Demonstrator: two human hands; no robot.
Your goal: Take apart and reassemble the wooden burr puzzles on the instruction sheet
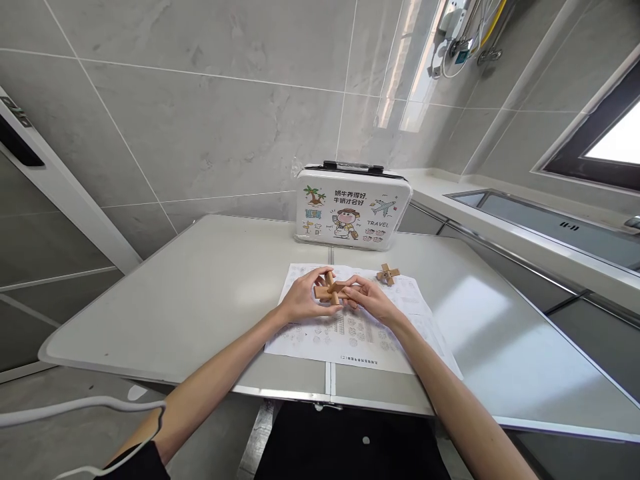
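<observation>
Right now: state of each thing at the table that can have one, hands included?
Left hand: closed on the held wooden puzzle
Right hand: closed on the same puzzle
Held wooden puzzle: pieces crossing; whether complete, can't tell
Second wooden puzzle: cross-shaped, set down, untouched
Printed sheet: spread out, partly under the hands
Case: upright, appears closed
Table: panels laid flat

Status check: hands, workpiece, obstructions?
Left hand and right hand both gripping wooden interlocking puzzle. Puzzle held over printed sheet, pieces crossed. Smaller wooden puzzle beyond right hand, apart from grip.
</observation>
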